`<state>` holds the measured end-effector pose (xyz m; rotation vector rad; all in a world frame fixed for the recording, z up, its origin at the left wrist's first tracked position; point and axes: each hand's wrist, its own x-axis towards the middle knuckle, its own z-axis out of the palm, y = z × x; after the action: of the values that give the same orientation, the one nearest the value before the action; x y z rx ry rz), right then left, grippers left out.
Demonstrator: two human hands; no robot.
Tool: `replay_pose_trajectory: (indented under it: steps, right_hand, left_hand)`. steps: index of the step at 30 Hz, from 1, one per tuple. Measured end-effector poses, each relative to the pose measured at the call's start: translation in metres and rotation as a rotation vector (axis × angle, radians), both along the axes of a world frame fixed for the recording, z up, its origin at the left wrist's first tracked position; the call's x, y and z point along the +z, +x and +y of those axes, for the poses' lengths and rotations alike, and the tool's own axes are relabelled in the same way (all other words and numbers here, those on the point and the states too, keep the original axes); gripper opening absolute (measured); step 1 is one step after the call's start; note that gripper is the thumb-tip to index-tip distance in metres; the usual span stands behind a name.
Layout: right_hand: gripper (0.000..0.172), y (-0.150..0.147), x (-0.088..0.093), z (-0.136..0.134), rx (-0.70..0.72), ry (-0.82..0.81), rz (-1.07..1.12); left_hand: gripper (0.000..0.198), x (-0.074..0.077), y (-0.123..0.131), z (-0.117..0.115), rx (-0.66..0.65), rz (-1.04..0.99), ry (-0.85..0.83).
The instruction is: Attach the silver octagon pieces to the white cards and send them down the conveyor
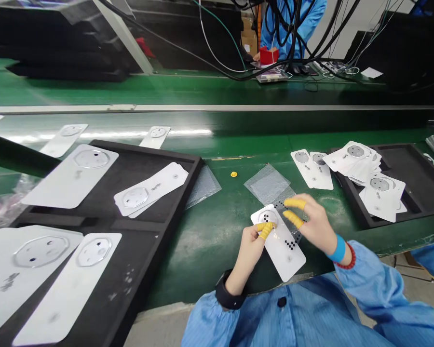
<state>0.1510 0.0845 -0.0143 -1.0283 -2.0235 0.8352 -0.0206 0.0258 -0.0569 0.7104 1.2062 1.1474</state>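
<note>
A white rounded-corner panel [284, 253] lies tilted on the bench in front of me, with an octagonal outline near its top and several small black dots on it. My left hand [251, 245] is over its upper part, yellow-covered thumb and finger closed together at the outlined area; whatever is between the tips is too small to make out. To the right hovers my right hand [314, 220], yellow-covered fingers apart, with nothing visible in them. Beneath it, a clear sheet with black dots [297, 235] sticks out from beside the panel.
Clear film squares [267, 184] and a small yellow piece [234, 174] lie beyond my hands. A black tray [181, 207] with white panels stands left; another black tray [419, 193] holds piled panels at right. Cables [296, 60] hang above; a person in blue [304, 24] is opposite.
</note>
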Motion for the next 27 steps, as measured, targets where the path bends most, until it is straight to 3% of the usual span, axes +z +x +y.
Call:
replay_pose_trajectory:
  steps: [2,4,10,14,19,24,25,27]
  right_hand:
    - [0.011,-0.011,-0.008,-0.016,0.038,0.207,-0.080]
    - [0.010,-0.019,-0.017,-0.027,0.082,0.252,-0.120]
    - [0.024,-0.024,-0.025,-0.035,0.155,0.401,-0.249]
    - [0.030,-0.022,-0.025,-0.029,0.259,0.450,-0.291]
    - [0.024,-0.015,-0.036,-0.018,0.326,0.384,-0.260]
    - [0.017,-0.003,-0.047,-0.004,0.226,0.204,-0.126]
    - [0.017,-0.001,-0.048,-0.001,0.192,0.161,-0.083]
    - [0.016,0.001,-0.044,0.004,0.121,0.081,0.016]
  left_hand:
    - [0.027,-0.005,0.001,-0.002,0.036,-0.063,-0.031]
    - [0.025,-0.009,0.002,-0.004,0.087,-0.123,-0.072]
    - [0.016,-0.023,0.003,-0.008,0.263,-0.198,-0.181]
    - [0.017,-0.024,0.004,-0.010,0.261,-0.173,-0.193]
    - [0.021,-0.020,0.004,-0.005,0.144,-0.062,-0.145]
    - [0.020,-0.006,-0.024,-0.004,0.117,0.069,-0.045]
    - [0.030,0.000,-0.031,-0.007,0.143,0.091,-0.028]
    - [0.070,0.014,-0.043,-0.019,0.206,0.130,0.004]
